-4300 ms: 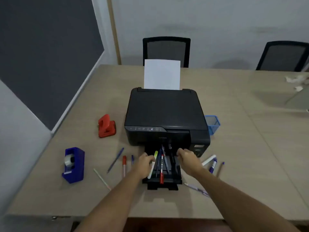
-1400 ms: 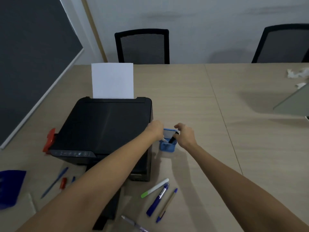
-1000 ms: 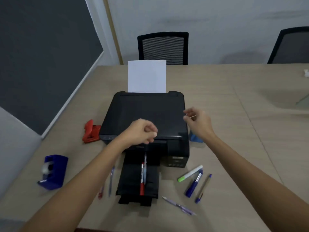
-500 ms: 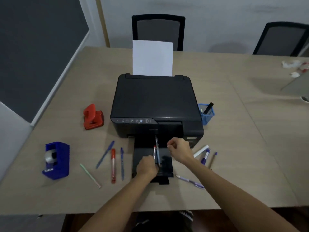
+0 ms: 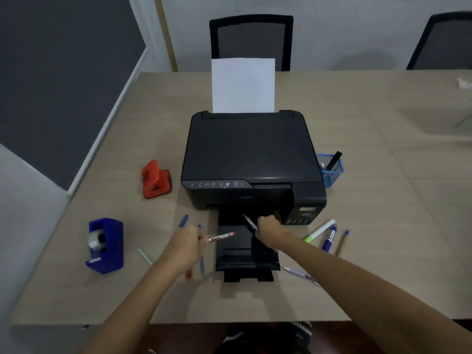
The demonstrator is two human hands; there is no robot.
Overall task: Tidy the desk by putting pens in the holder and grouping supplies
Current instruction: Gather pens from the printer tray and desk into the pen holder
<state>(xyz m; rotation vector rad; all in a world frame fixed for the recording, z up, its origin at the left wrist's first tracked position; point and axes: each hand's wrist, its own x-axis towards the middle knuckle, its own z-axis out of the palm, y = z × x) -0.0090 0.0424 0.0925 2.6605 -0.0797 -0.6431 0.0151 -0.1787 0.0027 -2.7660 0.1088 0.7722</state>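
Note:
My left hand [image 5: 187, 245] holds a red-capped pen [image 5: 221, 236] just left of the printer's output tray [image 5: 245, 261]. My right hand [image 5: 268, 229] grips a slim grey pen [image 5: 249, 221] above the same tray. The blue mesh holder [image 5: 331, 172] stands right of the printer with a black marker [image 5: 334, 159] sticking out of it. Loose on the desk to the right lie a green-tipped white marker [image 5: 319, 230], a blue marker [image 5: 329, 238] and a brown-barrelled pen [image 5: 342, 241]. Blue pens [image 5: 183, 221] and a red pen lie partly under my left hand.
The black printer [image 5: 251, 159] with a white sheet [image 5: 243, 85] fills the desk's middle. A red hole punch [image 5: 154, 180] and a blue tape dispenser [image 5: 105, 245] sit at the left. A pale green stick [image 5: 144, 256] and a purple pen [image 5: 300, 273] lie near the front edge.
Both hands have lifted a pen each off the output tray; the left hand has swung left with the red-capped pen. The tray now shows no pens.

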